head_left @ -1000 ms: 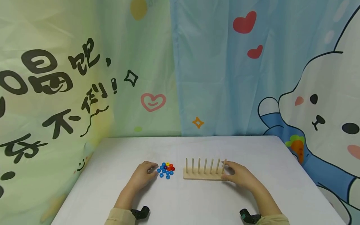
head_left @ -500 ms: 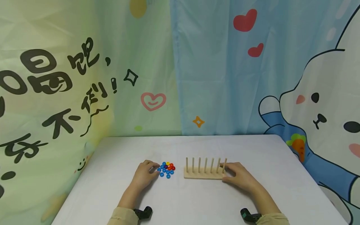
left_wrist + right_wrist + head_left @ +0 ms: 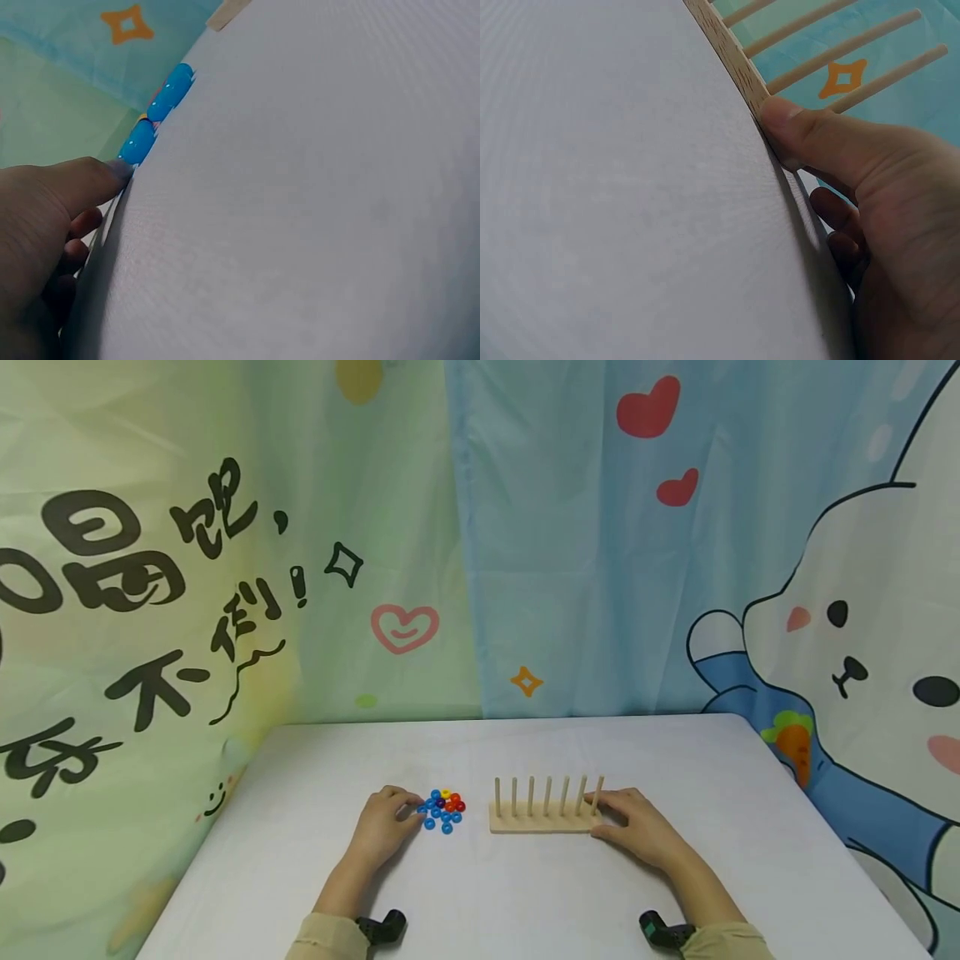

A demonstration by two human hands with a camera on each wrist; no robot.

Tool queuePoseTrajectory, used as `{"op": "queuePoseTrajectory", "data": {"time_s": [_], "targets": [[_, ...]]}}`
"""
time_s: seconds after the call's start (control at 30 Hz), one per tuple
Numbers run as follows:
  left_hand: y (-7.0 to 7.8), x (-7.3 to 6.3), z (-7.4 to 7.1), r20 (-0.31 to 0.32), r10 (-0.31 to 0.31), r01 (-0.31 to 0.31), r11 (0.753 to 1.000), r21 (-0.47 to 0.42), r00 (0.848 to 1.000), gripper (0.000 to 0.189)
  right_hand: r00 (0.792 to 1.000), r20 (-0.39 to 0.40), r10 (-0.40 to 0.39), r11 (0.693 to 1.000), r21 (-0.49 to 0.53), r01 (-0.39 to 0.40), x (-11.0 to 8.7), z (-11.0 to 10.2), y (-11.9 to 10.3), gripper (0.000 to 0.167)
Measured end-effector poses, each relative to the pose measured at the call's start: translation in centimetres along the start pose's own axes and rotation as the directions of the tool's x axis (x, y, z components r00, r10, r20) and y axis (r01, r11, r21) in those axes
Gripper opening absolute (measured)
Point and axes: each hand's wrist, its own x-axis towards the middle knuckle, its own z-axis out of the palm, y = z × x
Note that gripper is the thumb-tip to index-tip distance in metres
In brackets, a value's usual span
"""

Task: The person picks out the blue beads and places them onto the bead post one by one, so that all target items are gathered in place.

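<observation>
Between the hands lies a small cluster of beads (image 3: pixel 437 813), mostly blue with some red, a yellow and a dark one. My left hand (image 3: pixel 378 828) rests at the cluster's left edge, fingers loosely bent. In the left wrist view its thumb tip touches or nearly touches a blue bead (image 3: pixel 138 142). To the right stands a pale wooden peg board (image 3: pixel 540 827) with a row of several upright bare pegs. My right hand (image 3: pixel 637 831) holds the board's right end, thumb (image 3: pixel 784 120) against the front edge and fingers behind, partly hidden.
Both lie on a white-covered table (image 3: pixel 480 893). A printed curtain (image 3: pixel 555 543) hangs behind the table's far edge. Each wrist wears a black device, one at the left wrist (image 3: pixel 384 928) and another at the right wrist (image 3: pixel 663 932).
My left hand has edged slightly right, closer to the beads. The right hand stays on the peg board's end. The head view has shifted a little.
</observation>
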Motion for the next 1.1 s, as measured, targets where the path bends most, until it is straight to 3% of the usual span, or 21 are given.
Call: {"op": "queuePoseTrajectory", "data": {"time_s": [0.23, 0.5, 0.77, 1.1], "targets": [[0.3, 0.3, -0.9, 0.033, -0.027, 0.030, 0.997, -0.073, 0.999, 0.018, 1.000, -0.017, -0.006, 1.000, 0.008, 0.006, 0.0, -0.1, -0.1, 0.055], [1.3, 1.1, -2.5, 0.050, -0.016, 0.020, 0.995, -0.093, 0.999, 0.019, 1.000, -0.018, 0.005, 1.000, -0.004, -0.005, -0.1, 0.0, -0.1, 0.055], [3.6, 1.9, -3.8, 0.057, 0.047, -0.042, 0.996, -0.084, 0.997, 0.024, 1.000, -0.021, 0.003, 1.000, 0.005, -0.002, -0.1, -0.1, -0.2, 0.051], [7.7, 2.2, -4.4, 0.033, 0.177, -0.169, 0.971, -0.167, 0.984, 0.025, 1.000, -0.021, 0.000, 1.000, 0.015, 0.000, -0.1, 0.0, -0.1, 0.050]]}}
